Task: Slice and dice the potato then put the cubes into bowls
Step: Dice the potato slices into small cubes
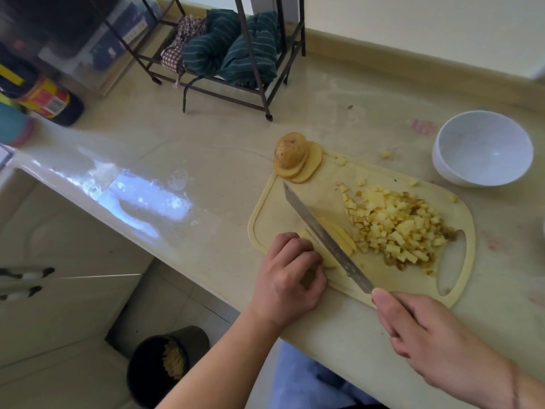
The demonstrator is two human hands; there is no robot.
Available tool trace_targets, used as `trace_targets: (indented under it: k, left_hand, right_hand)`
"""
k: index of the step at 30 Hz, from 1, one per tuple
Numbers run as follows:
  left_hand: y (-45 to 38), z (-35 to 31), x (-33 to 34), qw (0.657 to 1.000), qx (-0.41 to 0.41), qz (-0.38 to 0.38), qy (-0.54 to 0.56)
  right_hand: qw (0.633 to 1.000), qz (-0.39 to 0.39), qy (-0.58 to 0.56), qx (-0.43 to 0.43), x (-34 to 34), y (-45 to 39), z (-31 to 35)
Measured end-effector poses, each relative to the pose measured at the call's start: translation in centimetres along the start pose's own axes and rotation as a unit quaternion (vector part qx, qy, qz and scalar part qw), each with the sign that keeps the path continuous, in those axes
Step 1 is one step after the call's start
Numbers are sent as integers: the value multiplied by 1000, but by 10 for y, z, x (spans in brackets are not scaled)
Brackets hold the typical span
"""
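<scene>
Head view. Pale yellow plastic cutting board (295,196) with a handle cut-out, lying on the glossy beige worktop (177,160).

On the board's right half: heap of small diced potato cubes (395,225).

At the board's far-left corner: potato end piece with skin (287,150), resting on a few round slices (309,168).

At the board's near-left edge: stacked pale potato slices (333,237), pressed down by the left hand (287,276), fingers curled over them.

Across the board, over those slices: long steel knife (321,234), its handle gripped by the right hand (424,329).

Beyond the board's right end: white round bowl (483,149), with stray cubes between it and the board.
</scene>
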State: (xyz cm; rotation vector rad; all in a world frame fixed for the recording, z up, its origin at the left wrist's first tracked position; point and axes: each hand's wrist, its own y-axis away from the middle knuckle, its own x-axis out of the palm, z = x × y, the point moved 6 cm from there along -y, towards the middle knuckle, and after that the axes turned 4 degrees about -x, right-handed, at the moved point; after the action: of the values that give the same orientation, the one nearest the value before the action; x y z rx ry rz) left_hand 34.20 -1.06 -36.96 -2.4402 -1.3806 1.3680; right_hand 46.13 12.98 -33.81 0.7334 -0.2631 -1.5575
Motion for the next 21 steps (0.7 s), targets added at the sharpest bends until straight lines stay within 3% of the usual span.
trace_targets:
  k: [21]
  left_hand:
    - [0,5,3,999,-28,12,20]
  right_hand:
    - [999,8,23,31,4,21,-24]
